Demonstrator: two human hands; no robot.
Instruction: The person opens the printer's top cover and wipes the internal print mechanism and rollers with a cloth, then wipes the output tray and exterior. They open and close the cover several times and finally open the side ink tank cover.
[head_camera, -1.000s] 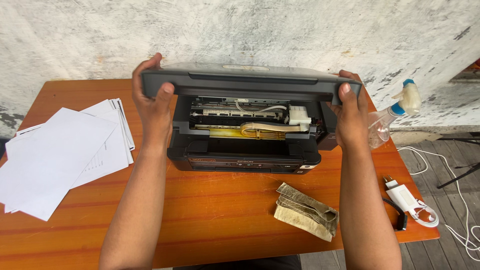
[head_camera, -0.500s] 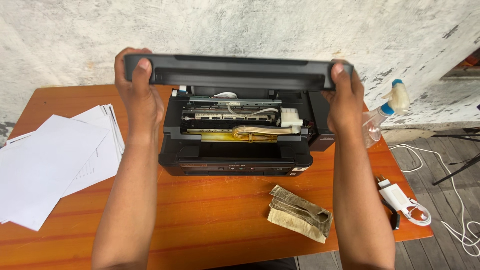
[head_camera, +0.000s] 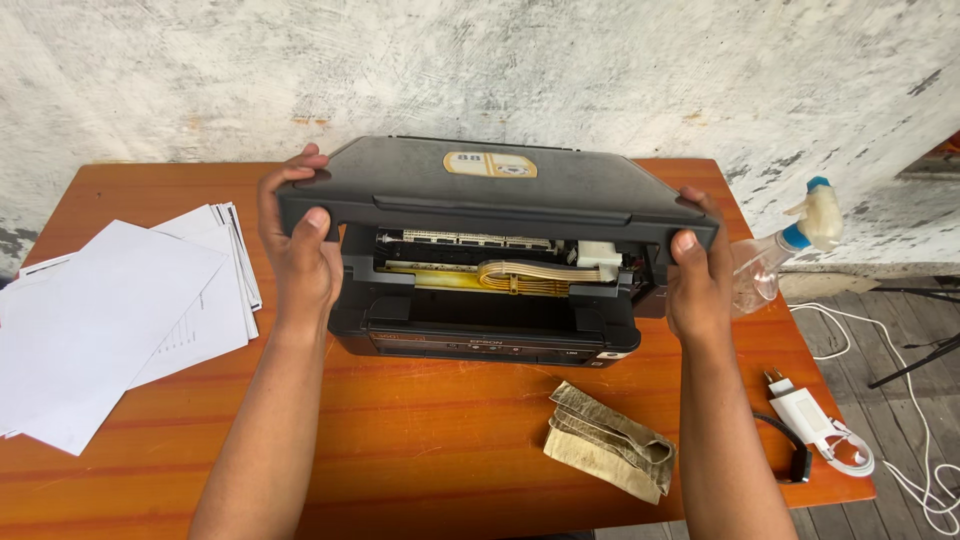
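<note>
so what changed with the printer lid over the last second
Both hands, left hand and right hand, have swung the printer lid down toward closed; its top now shows, half covering the mechanism. Grip unchanged. Paper stack, folded cloth, spray bottle and charger stayed put.

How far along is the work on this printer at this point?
Done: nothing clearly finished; the folded cloth lies untouched on the table. In hand: left hand and right hand grip the printer lid, half raised, ribbon cable visible. Left: lid is not yet shut.
</note>
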